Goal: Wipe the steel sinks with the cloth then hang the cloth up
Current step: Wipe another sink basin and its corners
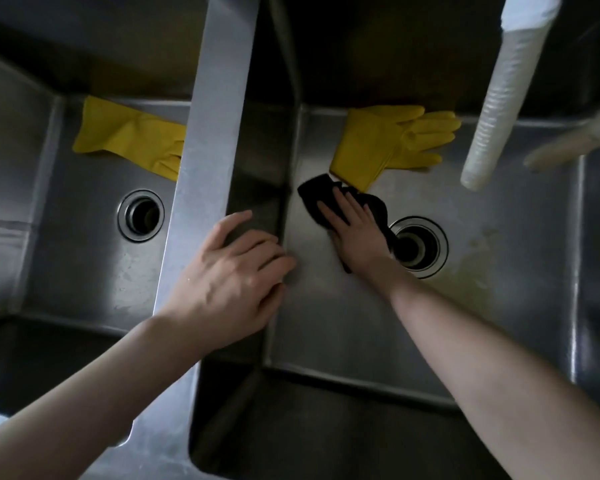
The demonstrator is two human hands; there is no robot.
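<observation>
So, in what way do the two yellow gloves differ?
The left glove lies in the left sink, fingers partly hidden behind the divider; the right glove lies in the right sink, mostly visible. The left glove's fingers point toward the divider, the right glove's away from it. The black cloth lies by the right glove's cuff, not by the left glove. Both are yellow.

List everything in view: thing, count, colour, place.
left sink: one, steel, left side
right sink: one, steel, right side
divider: one, steel, between the sinks
left drain, right drain: two, dark, one per sink
left glove: one, yellow, back of left sink
right glove: one or two stacked, yellow, back of right sink
cloth: one, black, right sink floor, under right hand
ribbed tube: one, white, hanging over right sink
blurred object: one, pale, right edge
left hand: one, resting on divider
right hand: one, pressing flat on cloth
</observation>
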